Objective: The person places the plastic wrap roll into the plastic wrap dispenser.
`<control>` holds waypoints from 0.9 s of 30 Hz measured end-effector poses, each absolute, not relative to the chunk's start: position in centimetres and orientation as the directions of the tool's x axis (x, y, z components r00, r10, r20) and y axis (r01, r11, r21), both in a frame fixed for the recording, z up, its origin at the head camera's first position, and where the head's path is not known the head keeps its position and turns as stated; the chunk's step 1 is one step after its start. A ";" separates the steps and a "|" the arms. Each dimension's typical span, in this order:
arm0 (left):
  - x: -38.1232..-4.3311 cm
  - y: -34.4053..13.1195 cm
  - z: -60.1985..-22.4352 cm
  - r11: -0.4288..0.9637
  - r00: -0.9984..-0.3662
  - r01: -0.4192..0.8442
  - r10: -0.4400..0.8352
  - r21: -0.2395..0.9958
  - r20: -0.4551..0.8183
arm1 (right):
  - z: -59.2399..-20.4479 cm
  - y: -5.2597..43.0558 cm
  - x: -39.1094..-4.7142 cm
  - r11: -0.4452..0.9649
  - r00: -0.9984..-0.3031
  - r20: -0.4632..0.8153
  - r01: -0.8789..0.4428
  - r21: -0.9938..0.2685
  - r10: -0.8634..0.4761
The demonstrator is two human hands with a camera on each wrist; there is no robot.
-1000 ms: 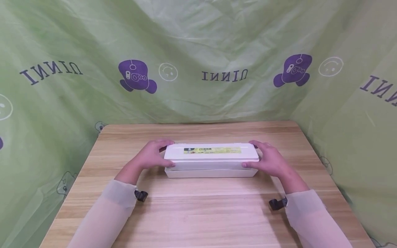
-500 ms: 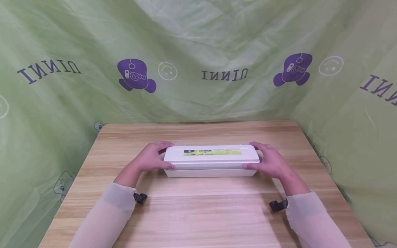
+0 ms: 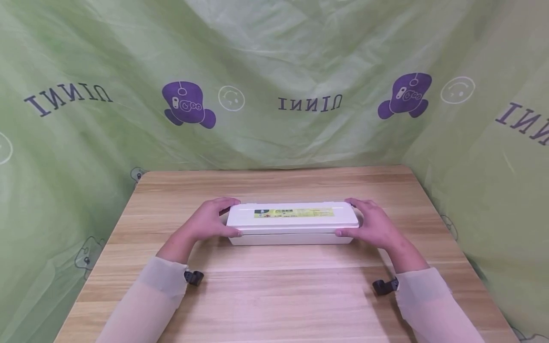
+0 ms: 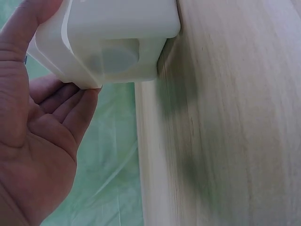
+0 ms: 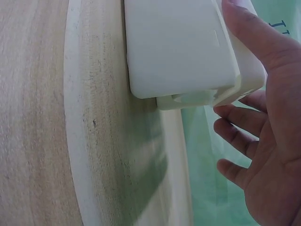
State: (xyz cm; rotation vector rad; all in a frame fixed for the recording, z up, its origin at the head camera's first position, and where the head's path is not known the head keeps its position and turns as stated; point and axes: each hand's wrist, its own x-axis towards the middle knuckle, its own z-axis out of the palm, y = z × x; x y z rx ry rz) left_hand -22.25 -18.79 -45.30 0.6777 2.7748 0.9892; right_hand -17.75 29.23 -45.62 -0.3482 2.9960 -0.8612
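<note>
A long white cling film box stands on the table, with a yellow printed label (image 3: 293,213) on its lid (image 3: 242,218). Below the lid, part of the box base (image 3: 291,239) shows in the head view. My left hand (image 3: 207,221) grips the lid's left end, thumb in front and fingers behind. The right hand (image 3: 375,226) holds the other end likewise. In the left wrist view, the left fingertips (image 4: 91,96) touch the lid's lower rear edge. The right wrist view shows the right thumb (image 5: 256,30) on the lid, with some fingers apart from the box. Its inside is hidden.
The wood-grain table (image 3: 274,295) extends around the box. Green printed curtains (image 3: 274,138) hang behind it and along both sides. A small black camera (image 3: 195,277) sits at the left cuff, another black camera (image 3: 385,286) at the right.
The lid has come down over the base, so less of the base's front shows. Both hands have sunk slightly with it, keeping their grip at the ends.
</note>
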 end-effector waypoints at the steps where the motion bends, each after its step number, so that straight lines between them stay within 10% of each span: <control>1: -22.2 -18.8 -45.3 0.685 -0.892 0.375 0.451 0.625 0.040 | -45.6 29.2 -17.7 0.826 -0.976 0.053 -0.207 -0.525 -0.212; 27: -21.8 -18.9 -45.2 0.680 -0.894 0.368 0.446 0.634 0.041 | -44.8 29.1 -18.0 0.823 -0.965 0.086 -0.257 -0.507 -0.248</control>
